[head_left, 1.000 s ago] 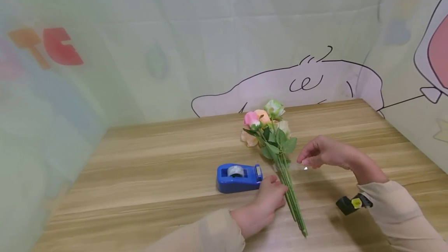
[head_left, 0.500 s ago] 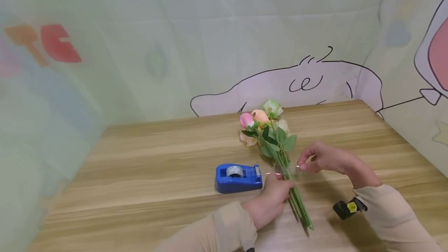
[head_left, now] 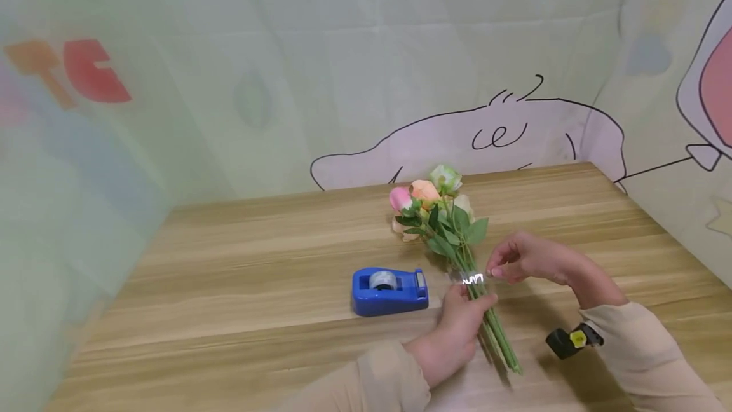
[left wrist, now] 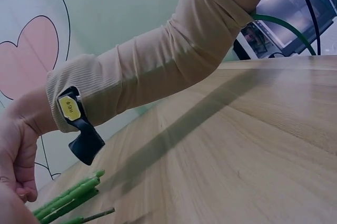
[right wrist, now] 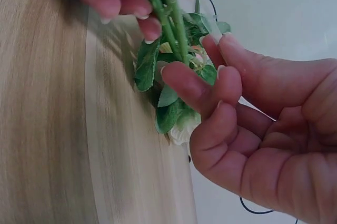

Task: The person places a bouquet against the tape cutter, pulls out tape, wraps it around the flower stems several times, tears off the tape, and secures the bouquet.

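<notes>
A bunch of artificial flowers (head_left: 425, 191) with leaves and long green stems (head_left: 503, 342) lies at a slant on the table in the head view. My left hand (head_left: 454, 336) grips the stems below the leaves, thumb across the top. A shiny strip of clear tape (head_left: 472, 279) crosses the stems just above that hand. Beside it, my right hand (head_left: 528, 259) pinches the tape's free end between thumb and forefinger. In the right wrist view the right hand (right wrist: 253, 124) has its fingers curled near the stems (right wrist: 171, 21). Cut stem ends (left wrist: 68, 200) show in the left wrist view.
Left of the bouquet stands a blue tape dispenser (head_left: 390, 294) with a roll of tape in it. The wooden table (head_left: 257, 272) meets printed cloth walls at its back and sides. A black wrist camera (head_left: 574, 339) juts from the right sleeve.
My left hand has shifted right along with the stems, whose lower ends swung right. The tape now shows across the top of the stems. My right hand has closed its pinch, staying near the same spot.
</notes>
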Available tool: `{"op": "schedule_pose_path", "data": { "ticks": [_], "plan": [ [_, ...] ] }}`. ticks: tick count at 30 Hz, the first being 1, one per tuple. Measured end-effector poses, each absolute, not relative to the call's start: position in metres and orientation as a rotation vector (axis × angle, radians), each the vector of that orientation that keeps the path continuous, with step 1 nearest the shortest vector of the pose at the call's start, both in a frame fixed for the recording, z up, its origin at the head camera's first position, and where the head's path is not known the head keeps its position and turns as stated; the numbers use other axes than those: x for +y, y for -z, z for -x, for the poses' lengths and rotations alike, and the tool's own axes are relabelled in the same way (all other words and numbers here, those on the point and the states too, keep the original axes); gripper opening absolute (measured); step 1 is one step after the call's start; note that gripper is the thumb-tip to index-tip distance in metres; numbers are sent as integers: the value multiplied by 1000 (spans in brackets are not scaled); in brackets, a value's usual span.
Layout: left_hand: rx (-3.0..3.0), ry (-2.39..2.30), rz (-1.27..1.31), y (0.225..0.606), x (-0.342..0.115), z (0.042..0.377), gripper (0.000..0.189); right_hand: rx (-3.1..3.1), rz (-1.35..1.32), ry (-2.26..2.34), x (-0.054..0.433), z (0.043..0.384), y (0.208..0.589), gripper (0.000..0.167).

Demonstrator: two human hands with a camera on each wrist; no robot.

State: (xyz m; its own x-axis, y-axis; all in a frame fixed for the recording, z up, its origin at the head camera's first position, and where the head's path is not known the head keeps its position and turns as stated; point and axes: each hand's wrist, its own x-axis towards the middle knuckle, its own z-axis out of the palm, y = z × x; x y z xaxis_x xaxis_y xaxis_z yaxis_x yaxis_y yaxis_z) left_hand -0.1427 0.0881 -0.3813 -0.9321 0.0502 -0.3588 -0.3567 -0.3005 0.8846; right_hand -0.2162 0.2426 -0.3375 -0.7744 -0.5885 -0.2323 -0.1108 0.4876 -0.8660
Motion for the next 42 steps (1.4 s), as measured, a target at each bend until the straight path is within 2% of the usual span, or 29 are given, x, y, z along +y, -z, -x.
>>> {"op": "schedule_pose_path", "data": {
  "ticks": [6, 13, 26, 42],
  "plan": [
    [1487, -2345, 374, 384, 92, 140, 32, 2242, 566, 1229, 243, 216, 335, 18],
    [1476, -2326, 291, 385, 94, 138, 15, 2258, 515, 1263, 245, 215, 336, 20],
    [1510, -2306, 187, 380, 101, 138, 17, 2296, 461, 1310, 249, 216, 337, 22],
    [1416, -2413, 176, 381, 105, 140, 19, 2288, 417, 1402, 249, 212, 338, 23]
  ]
}}
